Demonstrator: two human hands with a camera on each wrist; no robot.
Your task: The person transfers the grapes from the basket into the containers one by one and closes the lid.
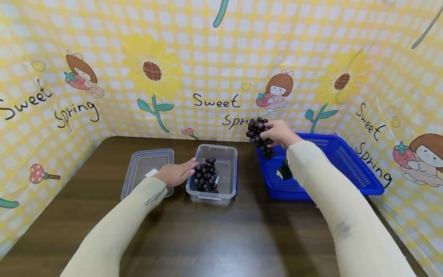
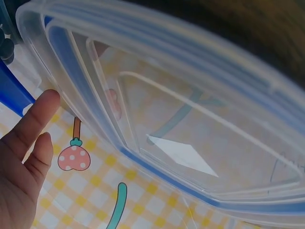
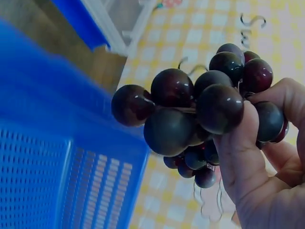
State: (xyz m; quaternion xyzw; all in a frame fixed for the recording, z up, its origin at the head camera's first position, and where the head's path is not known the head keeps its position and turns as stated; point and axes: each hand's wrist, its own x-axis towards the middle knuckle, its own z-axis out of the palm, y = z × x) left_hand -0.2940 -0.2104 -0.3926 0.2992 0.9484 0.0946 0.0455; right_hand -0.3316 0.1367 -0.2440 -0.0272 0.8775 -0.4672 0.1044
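Note:
My right hand [image 1: 279,133] pinches a bunch of dark grapes [image 1: 257,132] above the left edge of the blue basket [image 1: 372,187]. In the right wrist view, thumb and fingers grip among the round grapes [image 3: 171,131]. My left hand [image 1: 176,174] reaches to the left rim of a clear plastic container [image 1: 226,181], its fingers nearly straight. Inside that container, along its left side, lies another bunch of dark grapes [image 1: 205,176]. The left wrist view shows the left hand [image 2: 24,157] with fingers extended, near the clear lid.
A clear lid [image 1: 140,163] with a blue seal and a white label lies left of the container, partly under the left forearm. Inside the blue basket sits a dark item with a yellowish patch [image 1: 284,171], partly hidden by the right sleeve. A patterned yellow checked cloth [image 1: 214,57] hangs behind the table.

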